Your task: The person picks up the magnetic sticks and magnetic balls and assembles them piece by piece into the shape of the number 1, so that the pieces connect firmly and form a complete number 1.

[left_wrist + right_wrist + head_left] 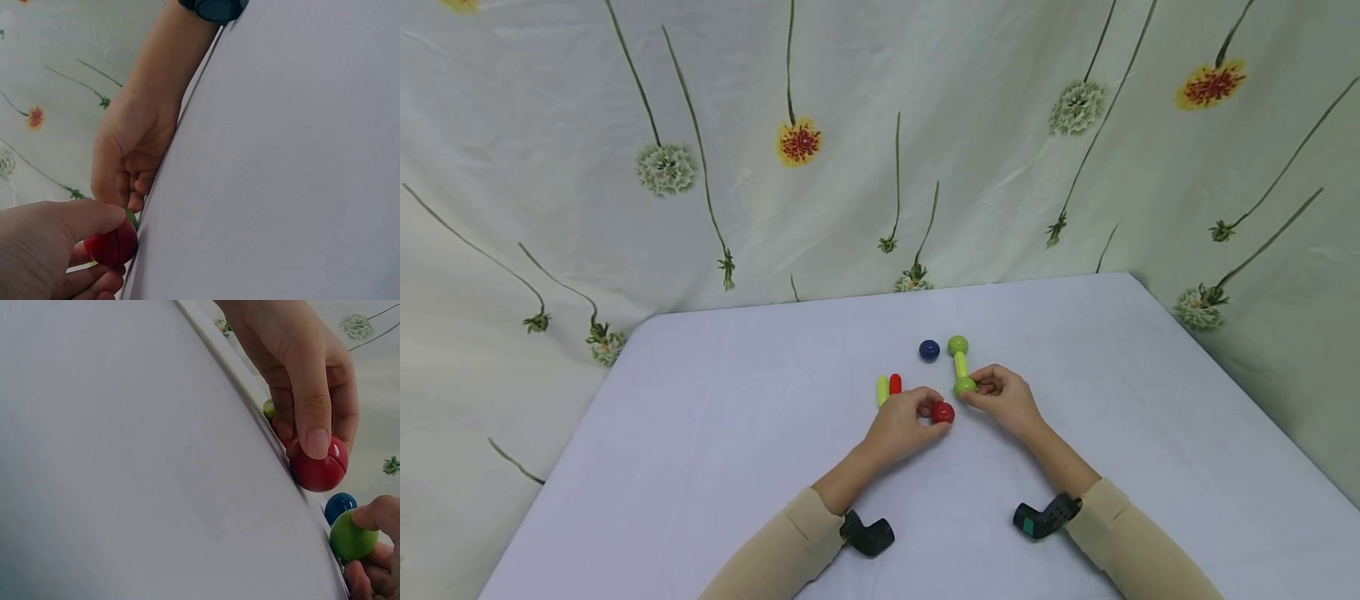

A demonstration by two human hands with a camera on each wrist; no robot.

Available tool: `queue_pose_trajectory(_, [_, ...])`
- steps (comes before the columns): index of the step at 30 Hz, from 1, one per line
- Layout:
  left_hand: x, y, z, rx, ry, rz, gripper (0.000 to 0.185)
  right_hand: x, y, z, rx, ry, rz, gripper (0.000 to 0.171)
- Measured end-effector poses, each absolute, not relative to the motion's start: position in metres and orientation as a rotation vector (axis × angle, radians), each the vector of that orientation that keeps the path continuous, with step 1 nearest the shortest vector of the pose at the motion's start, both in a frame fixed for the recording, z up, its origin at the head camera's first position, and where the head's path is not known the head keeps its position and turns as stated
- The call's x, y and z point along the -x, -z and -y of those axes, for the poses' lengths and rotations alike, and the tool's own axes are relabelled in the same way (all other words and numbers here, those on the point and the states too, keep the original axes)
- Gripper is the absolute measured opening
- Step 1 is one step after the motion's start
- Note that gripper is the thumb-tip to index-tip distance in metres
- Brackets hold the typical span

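Observation:
Between the thumb and fingers of my left hand (904,427) is a glossy red ball (942,412), which has a groove line across it in the left wrist view. My right hand (1006,403) pinches the near end of a green toy dumbbell (961,366), two green balls joined by a yellow-green rod. This dumbbell lies pointing away from me, its near green ball (354,535) under my thumb in the right wrist view. The two hands are close together, the red ball just left of and nearer than the green one.
A dark blue ball (928,350) sits left of the dumbbell's far end. Beyond my left hand lie a yellow-green rod (882,390) and a red rod (895,383), side by side. The white-covered table (737,483) meets a flower-patterned cloth (850,200) at the back.

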State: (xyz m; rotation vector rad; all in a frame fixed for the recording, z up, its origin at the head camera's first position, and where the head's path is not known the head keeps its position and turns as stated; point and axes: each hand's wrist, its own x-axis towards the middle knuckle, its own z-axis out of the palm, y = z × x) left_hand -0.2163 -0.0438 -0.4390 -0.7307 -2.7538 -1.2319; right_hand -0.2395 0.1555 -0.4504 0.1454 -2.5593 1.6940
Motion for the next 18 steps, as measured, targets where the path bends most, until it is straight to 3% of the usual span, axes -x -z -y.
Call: queue_pose_trajectory(18, [0.2174, 0.4359, 0.0490, 0.694, 1.153, 2.731, 0.040, 0.2394, 0.4514, -0.1556, -0.157, -1.674, 2.566, 0.033])
